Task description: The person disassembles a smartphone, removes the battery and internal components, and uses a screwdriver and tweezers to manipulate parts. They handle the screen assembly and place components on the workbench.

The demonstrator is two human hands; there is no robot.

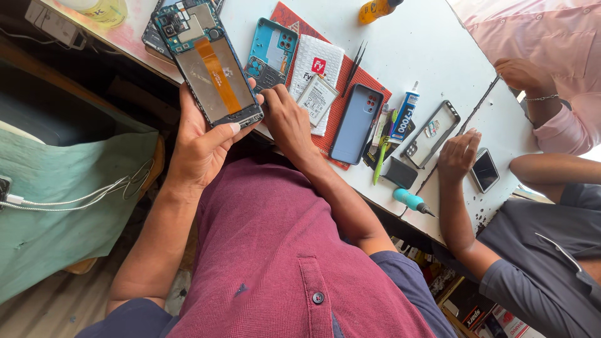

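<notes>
- Opened phone, back off, orange flex strip down its middle; held up over the table edge, off the surface.
- Left hand sits at 6 o'clock of the phone, cupping its lower end: thumb on one long side, fingertips curled round the other, palm under.
- Right hand at 4 o'clock of the phone, just beside its bottom corner; fingers bunched together, tips touching that corner. Can't tell if it pinches anything.
- Teal frame lies at 3 o'clock of the phone, on a red mat.
- Battery touching or just off the right knuckles, on a white packet.
- Blue-grey back cover at 3 o'clock of the right hand; black tweezers above it.
- Glue tube, clear case, teal screwdriver further out toward 4 o'clock.
- Other people's hands well apart: one flat, fingers spread, beside a small phone; another at the far edge.
</notes>
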